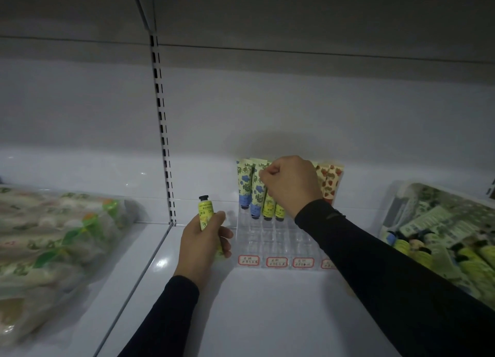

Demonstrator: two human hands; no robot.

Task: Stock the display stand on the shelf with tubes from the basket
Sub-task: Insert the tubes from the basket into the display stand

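A clear acrylic display stand (278, 238) sits on the white shelf, with red-bordered labels along its front. Blue-flowered tubes (245, 185), yellow tubes (268, 205) and a strawberry-print tube (330, 181) stand cap-down in its back rows. My right hand (292, 185) is curled over the top of the yellow tubes and pinches the upper end of one. Left of the stand, my left hand (205, 238) grips a yellow tube (205, 209) upright with its black cap on top. The basket (396, 204) at the right holds several more tubes.
Clear bags of packaged goods (53, 238) lie on the adjoining shelf at the left. A slotted upright post (163, 131) divides the two shelf bays. White shelf surface (267, 316) stretches in front of the stand.
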